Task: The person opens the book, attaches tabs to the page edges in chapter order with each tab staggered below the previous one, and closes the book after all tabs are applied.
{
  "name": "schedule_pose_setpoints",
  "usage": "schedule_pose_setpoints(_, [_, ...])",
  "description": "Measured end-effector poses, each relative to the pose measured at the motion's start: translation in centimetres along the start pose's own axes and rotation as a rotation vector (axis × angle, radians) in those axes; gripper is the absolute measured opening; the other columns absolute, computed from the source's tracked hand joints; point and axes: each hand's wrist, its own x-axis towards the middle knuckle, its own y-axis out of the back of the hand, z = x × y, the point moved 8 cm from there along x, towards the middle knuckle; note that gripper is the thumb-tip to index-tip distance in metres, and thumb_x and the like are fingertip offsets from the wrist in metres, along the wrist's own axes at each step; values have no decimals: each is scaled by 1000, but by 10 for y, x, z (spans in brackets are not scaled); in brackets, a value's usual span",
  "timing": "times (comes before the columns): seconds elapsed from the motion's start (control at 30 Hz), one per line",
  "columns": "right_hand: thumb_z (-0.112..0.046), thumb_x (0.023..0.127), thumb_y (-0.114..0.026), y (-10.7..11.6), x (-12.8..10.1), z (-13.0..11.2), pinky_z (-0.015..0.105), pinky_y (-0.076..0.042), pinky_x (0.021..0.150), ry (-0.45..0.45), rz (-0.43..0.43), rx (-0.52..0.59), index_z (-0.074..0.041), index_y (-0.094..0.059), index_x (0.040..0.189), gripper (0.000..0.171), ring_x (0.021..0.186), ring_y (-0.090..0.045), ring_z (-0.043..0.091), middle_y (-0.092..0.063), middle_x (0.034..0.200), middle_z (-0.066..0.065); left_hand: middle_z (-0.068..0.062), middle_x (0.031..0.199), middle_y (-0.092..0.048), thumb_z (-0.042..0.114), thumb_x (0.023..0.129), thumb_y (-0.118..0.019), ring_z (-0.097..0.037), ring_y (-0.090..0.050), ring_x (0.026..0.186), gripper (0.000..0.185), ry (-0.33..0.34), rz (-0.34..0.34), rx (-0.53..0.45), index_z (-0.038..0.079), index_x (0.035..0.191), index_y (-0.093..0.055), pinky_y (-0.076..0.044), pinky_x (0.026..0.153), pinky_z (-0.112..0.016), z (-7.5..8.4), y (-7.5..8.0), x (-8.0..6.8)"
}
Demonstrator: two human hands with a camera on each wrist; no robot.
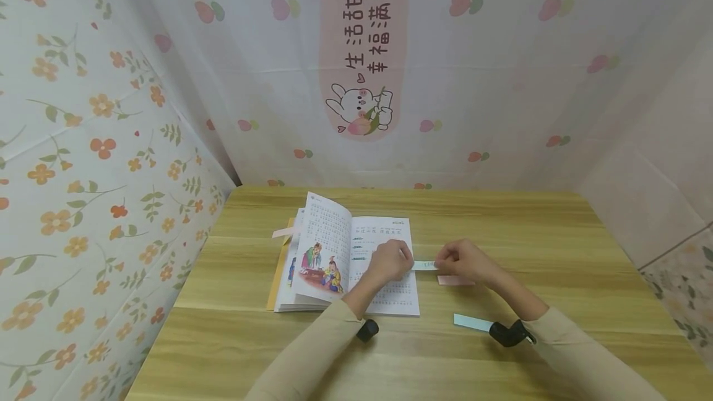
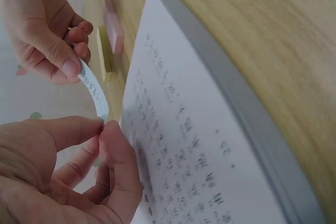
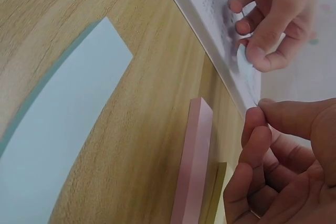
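My left hand and right hand each pinch an end of the paper strip; it isn't stuck onto the open book yet.

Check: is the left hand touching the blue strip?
Touching. The left wrist view shows the left hand pinching one end of the blue strip; the right hand pinches the other.
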Motion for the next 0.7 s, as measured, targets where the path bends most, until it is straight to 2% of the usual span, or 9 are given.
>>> schedule_pose_setpoints(0.33, [-8,95,-70,-4,1,1,27,-44,60,-18,-12,-18,0,-73,90,10,69,-54,18,-65,77,2,2,67,-61,9,90,-70,-13,-59,56,6,9,-12,-3,10,84,-68,-48,51,-24,-2,-4,-1])
schedule_pose_setpoints(0.57, [-8,94,-70,-6,2,0,27,-44,59,-17,-12,-34,-1,-73,89,9,68,-55,17,-65,76,2,3,68,-59,8,87,-71,-14,-57,59,6,-19,14,77,10,82,-68,-47,54,-25,-2,-6,3])
schedule_pose_setpoints(0.7, [-6,94,-70,-8,3,2,26,-44,58,-15,-12,-34,-1,-73,88,8,67,-55,17,-65,75,2,4,67,-58,7,84,-73,-14,-56,57,13,-37,37,114,13,77,-64,-46,52,-25,-1,-8,4])
